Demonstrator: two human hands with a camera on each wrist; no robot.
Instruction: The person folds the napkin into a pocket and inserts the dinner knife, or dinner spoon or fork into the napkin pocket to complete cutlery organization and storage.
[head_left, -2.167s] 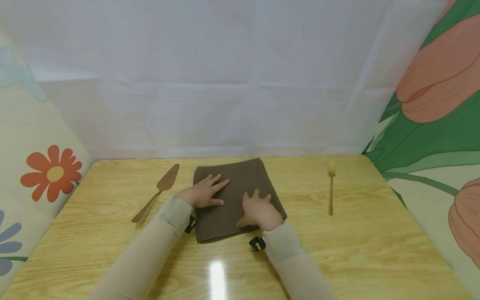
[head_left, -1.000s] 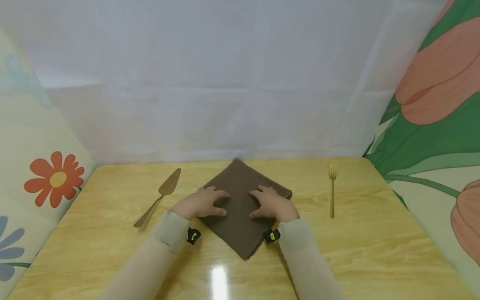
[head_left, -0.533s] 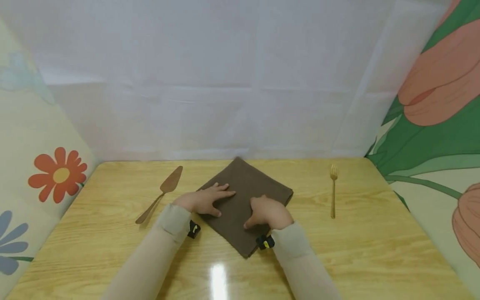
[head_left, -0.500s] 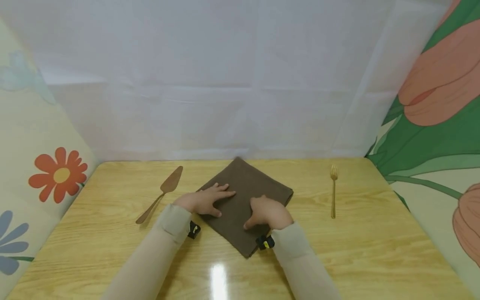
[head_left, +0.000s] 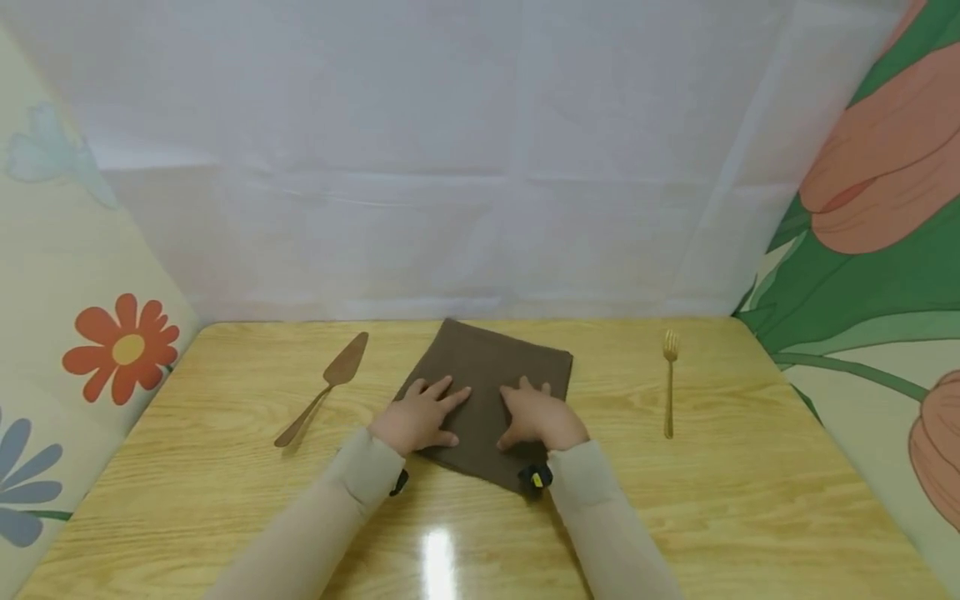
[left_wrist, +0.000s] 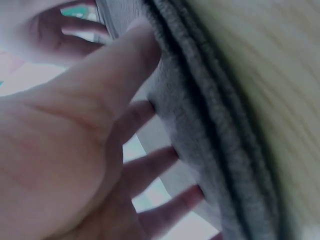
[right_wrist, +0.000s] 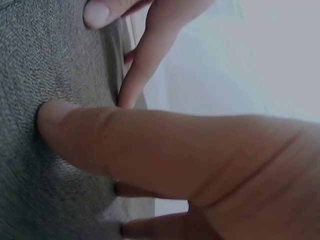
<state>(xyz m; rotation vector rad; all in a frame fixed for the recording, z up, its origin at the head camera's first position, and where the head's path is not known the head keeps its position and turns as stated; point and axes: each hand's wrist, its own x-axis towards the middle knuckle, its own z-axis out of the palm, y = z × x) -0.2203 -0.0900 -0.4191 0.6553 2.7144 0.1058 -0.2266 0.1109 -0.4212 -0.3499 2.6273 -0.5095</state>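
A folded dark brown cloth [head_left: 480, 367] lies at a slight tilt on the wooden table, its layered edge showing in the left wrist view. The left hand [head_left: 420, 417] rests on its left part with fingers spread, thumb toward the middle. On the right part, the right hand [head_left: 542, 417] presses down with fingers apart. Both wrist views show fingertips touching the cloth surface [left_wrist: 175, 110], [right_wrist: 45, 65]; neither hand curls round it.
A copper-coloured cake server [head_left: 345, 365] lies left of the cloth, handle toward the front left. To the right is a gold fork [head_left: 670, 375], tines toward the back. A white sheet [head_left: 480, 167] hangs behind the wooden table [head_left: 750, 467].
The cloth has turned on the table from a diamond position, its far corner moving left. The left hand has shifted nearer the front, and the right hand's fingers have spread.
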